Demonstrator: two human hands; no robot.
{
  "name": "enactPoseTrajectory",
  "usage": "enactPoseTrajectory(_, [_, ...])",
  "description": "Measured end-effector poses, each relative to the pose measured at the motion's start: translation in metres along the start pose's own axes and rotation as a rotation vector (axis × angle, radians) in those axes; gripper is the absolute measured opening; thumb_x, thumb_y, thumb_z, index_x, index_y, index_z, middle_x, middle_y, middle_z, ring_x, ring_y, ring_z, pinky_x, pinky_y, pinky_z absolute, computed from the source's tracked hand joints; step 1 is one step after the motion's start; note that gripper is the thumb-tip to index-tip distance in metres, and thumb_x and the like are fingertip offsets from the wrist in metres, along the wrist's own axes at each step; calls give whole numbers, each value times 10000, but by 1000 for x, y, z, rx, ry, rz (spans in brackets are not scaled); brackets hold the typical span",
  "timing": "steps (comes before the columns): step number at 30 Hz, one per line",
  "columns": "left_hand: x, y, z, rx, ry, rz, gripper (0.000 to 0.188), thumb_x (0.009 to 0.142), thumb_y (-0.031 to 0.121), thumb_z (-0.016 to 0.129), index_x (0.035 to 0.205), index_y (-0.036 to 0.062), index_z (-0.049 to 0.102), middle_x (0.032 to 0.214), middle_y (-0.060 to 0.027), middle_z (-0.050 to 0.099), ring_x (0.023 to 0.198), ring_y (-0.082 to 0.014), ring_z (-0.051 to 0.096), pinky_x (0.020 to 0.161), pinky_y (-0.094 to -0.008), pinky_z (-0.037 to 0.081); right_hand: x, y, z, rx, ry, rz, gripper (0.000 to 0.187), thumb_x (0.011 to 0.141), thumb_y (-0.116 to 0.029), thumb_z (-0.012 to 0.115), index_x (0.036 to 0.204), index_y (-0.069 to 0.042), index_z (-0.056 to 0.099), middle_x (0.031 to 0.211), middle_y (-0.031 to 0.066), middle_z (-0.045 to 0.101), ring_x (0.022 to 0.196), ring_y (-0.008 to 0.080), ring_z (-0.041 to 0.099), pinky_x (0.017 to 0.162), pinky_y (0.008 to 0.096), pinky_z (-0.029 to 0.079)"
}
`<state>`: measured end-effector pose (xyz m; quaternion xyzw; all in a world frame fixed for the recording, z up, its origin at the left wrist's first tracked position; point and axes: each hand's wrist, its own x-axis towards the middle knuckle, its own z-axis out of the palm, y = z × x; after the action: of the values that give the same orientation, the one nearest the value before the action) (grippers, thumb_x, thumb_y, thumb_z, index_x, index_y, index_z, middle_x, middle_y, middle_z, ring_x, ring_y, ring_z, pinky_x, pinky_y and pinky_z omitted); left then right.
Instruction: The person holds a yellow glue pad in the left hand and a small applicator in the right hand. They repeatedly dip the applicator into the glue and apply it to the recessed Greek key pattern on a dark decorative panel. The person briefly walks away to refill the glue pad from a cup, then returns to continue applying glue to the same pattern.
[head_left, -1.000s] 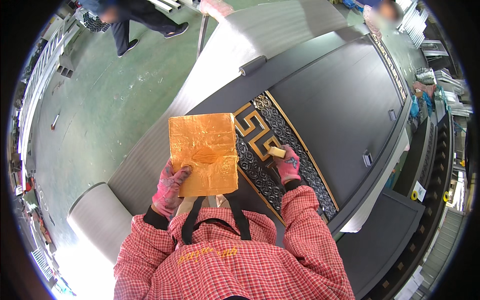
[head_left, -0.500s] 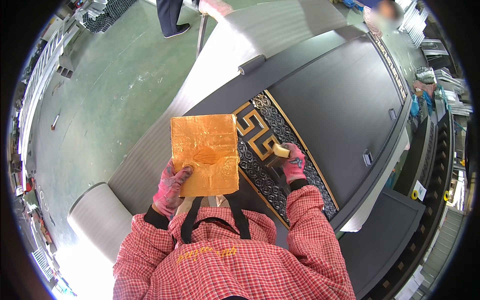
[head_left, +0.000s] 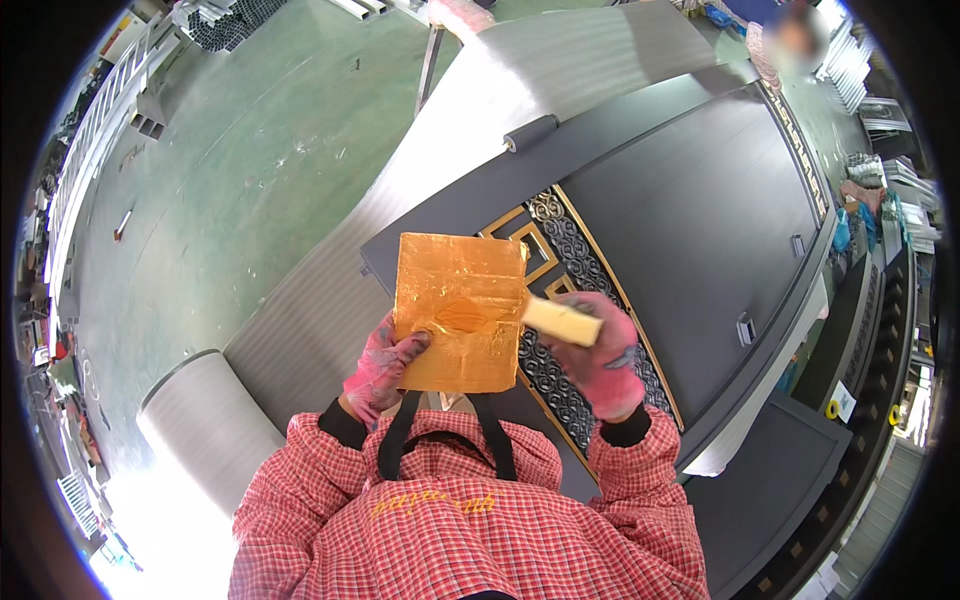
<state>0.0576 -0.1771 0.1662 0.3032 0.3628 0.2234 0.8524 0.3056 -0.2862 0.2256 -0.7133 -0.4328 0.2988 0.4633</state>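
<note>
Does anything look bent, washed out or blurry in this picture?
In the head view, the dark gray panel's long edges bow, a wide-lens effect; there too, glare whites out the area below the pale roll; also there, the right hand and its pale yellow block look smeared.

Board [head_left: 460,275] hiding part of the trim [head_left: 583,265], left hand's [head_left: 380,372] fingertips lost behind it, right hand [head_left: 608,365] blurred, jacket [head_left: 440,540] cut off below!

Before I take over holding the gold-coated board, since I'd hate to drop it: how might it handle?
The gold-coated board is probably fairly stiff: it looks flat though the left hand grips only its lower left part. It seems light, since one hand supports it. Its shiny, wrinkled face might be slick.
</note>
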Motion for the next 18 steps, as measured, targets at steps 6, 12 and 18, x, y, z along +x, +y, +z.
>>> enactPoseTrajectory(6, [1,1,2,3,-44,-42,442,905,93,631,1304,25,452,1240,-73,578,1102,-190,585,952,-340,484,6,-21,16,-528,-168,-259,386,630,-105,757,990,-95,621,1012,72,654,926,287,634,816,398,478])
enactPoseTrajectory(12, [0,-1,4,-15,4,-46,447,899,82,634,1306,33,456,1235,-74,583,1105,-193,584,954,-338,485,8,-22,11,-552,-117,-312,377,633,-106,760,984,-92,624,981,78,659,895,293,642,785,393,496])
enactPoseTrajectory(18, [-2,-5,-25,-5,22,36,479,922,131,615,1349,43,418,1062,9,575,970,-92,560,891,-243,452,25,46,-16,-294,279,-167,241,731,22,721,942,-31,619,827,77,677,730,161,668,651,256,527])
